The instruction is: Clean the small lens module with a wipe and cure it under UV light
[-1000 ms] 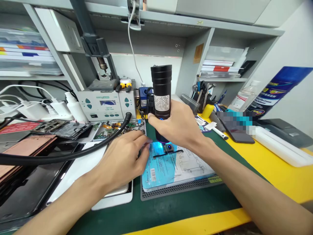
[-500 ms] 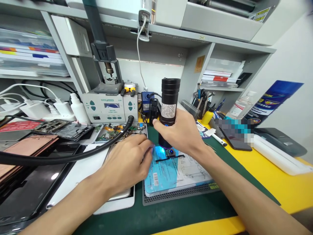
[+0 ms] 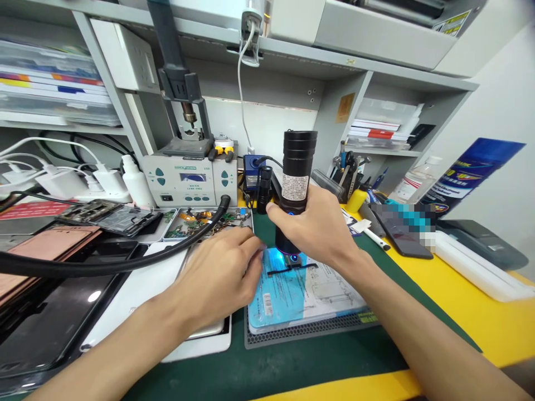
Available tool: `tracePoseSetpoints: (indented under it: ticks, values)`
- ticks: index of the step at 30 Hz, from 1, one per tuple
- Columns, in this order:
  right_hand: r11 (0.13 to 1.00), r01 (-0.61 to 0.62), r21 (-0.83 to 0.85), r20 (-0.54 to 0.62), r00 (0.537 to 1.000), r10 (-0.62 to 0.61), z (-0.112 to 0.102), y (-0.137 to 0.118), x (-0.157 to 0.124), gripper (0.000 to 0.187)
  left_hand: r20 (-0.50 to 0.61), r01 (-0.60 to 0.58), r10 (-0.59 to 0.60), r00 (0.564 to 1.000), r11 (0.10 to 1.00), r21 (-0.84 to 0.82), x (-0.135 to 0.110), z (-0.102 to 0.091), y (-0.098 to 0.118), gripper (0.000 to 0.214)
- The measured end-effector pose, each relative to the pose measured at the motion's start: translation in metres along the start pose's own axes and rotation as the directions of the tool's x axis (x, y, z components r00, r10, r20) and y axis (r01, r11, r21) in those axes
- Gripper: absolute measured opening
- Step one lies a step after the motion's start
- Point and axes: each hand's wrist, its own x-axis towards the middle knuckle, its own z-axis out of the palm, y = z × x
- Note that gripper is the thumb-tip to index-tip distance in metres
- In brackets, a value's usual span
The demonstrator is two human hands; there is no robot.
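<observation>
My right hand is wrapped round a black flashlight with a white label, held nearly upright with its lit end down. Bluish light falls on a small dark part just below it, which has a thin black strip in front. The part lies on a blue-and-white printed pad. My left hand rests at the pad's left edge with its fingers curled together; what they hold, if anything, is hidden behind them.
A thick black hose crosses on the left above several phones and tablets. Behind stands a grey hot-air station beside a tray of small parts. To the right lie a phone, a white roll and a blue spray can.
The whole view has shifted slightly, so things appear a little further right. Both hands and the flashlight keep the same pose over the pad.
</observation>
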Motion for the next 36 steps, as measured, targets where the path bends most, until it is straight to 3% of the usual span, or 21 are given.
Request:
tracePoseSetpoints:
  ticks: [16,27,36]
  values:
    - [1.000,-0.005,0.010,-0.040,0.999,0.006,0.0018,0.0012,-0.0014,0.016,-0.011,-0.008,0.008,1.000,1.000,0.019,-0.0004,-0.0003,-0.0012,0.025]
    - [0.997,-0.004,0.083,-0.038,0.999,0.007,-0.0015,-0.0003,-0.0009,0.032,-0.012,-0.016,0.016,1.000,1.000,0.009,0.0001,-0.0003,-0.0020,0.027]
    - [1.000,-0.005,0.023,-0.094,0.996,0.007,-0.0004,0.0028,0.0000,0.026,-0.011,-0.016,0.016,1.000,1.000,0.006,-0.0007,-0.0011,-0.0019,0.027]
